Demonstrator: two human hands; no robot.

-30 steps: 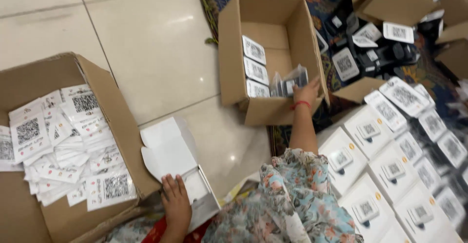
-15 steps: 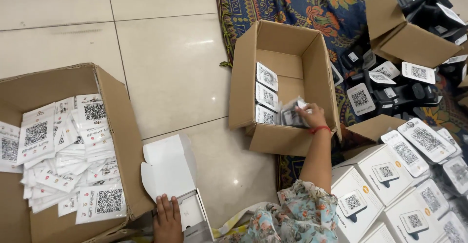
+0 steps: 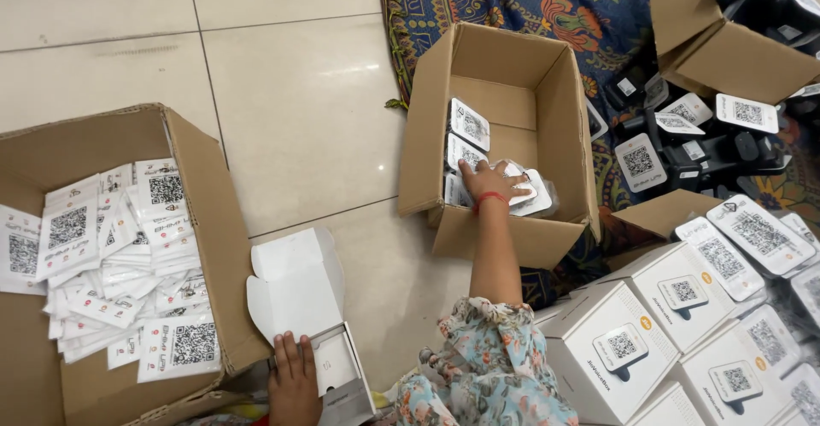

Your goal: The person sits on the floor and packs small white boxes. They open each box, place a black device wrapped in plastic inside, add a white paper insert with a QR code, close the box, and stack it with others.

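Cartons (image 3: 500, 135) (two open) flank white boxes (image 3: 615, 349).

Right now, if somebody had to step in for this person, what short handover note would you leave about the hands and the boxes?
Right hand: reaching into the open brown cardboard carton, resting on a clear-wrapped white device beside upright ones stacked inside.
Left hand: flat on the small open white box, lid up, on the tile floor.
Done: several devices sit in the carton.
Left: the white box looks empty; many closed white boxes wait at right; paper leaflets fill the left carton.
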